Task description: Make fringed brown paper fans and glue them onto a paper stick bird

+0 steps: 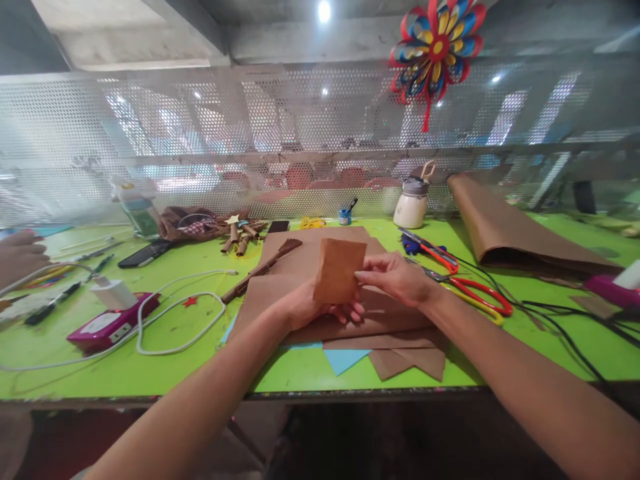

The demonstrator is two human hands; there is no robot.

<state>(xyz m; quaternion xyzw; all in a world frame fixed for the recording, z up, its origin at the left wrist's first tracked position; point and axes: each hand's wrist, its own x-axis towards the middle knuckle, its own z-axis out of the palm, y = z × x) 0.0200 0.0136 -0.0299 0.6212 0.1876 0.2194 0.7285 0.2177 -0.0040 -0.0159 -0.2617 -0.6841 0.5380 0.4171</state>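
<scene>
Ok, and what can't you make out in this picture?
All in the head view:
Left hand: its middle is hidden behind the brown paper piece.
Another person's hand: cut off by the left edge.
Purple block at far right: cut off by the right edge.
Small blue jar: label too small to read.
Beyond the perforated screen: blurred, broken up by its holes.

A pale bottle (411,208) is set near the perforated screen (300,113), with a multicoloured flower ornament (439,50) seen above. At left, a white charger (113,293) is plugged into a purple power strip (127,323); a dark phone (145,254) is laid behind.
</scene>
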